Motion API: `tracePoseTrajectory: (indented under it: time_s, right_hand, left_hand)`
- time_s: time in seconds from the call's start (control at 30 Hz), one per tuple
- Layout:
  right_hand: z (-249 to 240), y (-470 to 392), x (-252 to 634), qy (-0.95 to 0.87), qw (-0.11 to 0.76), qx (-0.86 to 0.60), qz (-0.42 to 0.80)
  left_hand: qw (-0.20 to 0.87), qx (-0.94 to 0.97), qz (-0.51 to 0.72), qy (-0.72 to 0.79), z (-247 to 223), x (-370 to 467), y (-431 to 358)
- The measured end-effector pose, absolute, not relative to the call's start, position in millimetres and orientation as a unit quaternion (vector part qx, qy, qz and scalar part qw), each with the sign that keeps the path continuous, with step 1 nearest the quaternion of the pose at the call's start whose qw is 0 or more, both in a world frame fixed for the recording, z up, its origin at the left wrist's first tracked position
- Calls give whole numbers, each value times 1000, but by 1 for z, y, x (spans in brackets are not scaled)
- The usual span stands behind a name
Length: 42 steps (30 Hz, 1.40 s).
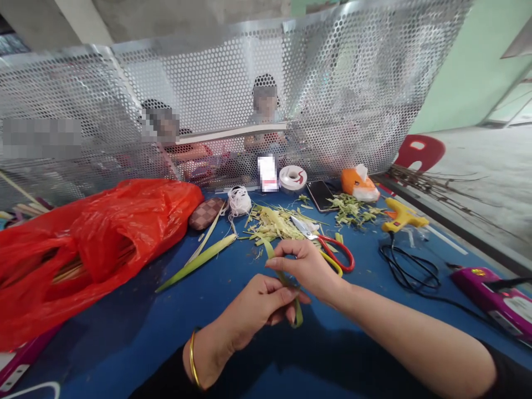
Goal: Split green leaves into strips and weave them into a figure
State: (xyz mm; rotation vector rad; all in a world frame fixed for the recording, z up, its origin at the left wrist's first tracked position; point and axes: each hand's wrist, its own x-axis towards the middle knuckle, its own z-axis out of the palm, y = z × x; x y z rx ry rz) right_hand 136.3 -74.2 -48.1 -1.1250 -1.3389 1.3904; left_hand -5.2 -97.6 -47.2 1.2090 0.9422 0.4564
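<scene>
A narrow green leaf strip [269,250] runs between both hands above the blue table [233,354]. My left hand [261,303], with a gold bangle at its wrist, pinches the strip's lower part, where it curls into a loop below the fingers. Just above and to the right, my right hand [301,266] has thumb and fingers closed on the upper part. Beyond it lie scissors [310,233] with red and yellow handles, partly behind my right hand. Cut leaf scraps [274,221] are piled behind them. A pointed green leaf [199,261] lies to the left.
On the left is a red plastic bag [149,221], beside a checkered pouch [205,214] and white string [239,200]. Toward the back are a ribbon roll [292,177], phone [321,195] and tissue pack [359,184]. A yellow glue gun [402,215] and black cable sit right. People sit behind the perforated screen.
</scene>
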Motion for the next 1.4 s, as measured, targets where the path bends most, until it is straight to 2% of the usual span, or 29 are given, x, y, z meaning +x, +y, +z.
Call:
tracePoseTrajectory:
  time_s: [0.33, 0.47, 0.6, 0.8, 0.9, 1.07, 1.3, 1.4]
  right_hand:
    - [-51, -76, 129, -557, 475, -460, 503]
    - [-50, -75, 129, -530, 476, -449, 539]
    - [-46, -72, 134, -472, 446, -456, 608]
    - [-48, -72, 135, -496, 440, -441, 604]
    - [-50, -74, 133, -537, 433, -463, 556]
    - [-51, -79, 131, -620, 476, -464, 416]
    - [-53, -80, 128, -651, 489, -434, 384]
    - [-50, -73, 136, -661, 499, -435, 353]
  left_hand:
    - [704, 544, 195, 413, -58, -6, -96]
    - [710, 522, 214, 422, -57, -4, -97]
    - [732, 458, 283, 418, -54, -2, -95]
    - [690, 439, 311, 484, -56, -1, -96]
    - [665, 469, 295, 501, -55, 0, -99]
    - [661, 504, 272, 484, -53, 0, -101]
    - [688, 474, 256, 486, -58, 2, -101]
    - [702, 417, 305, 490, -59, 1, -98]
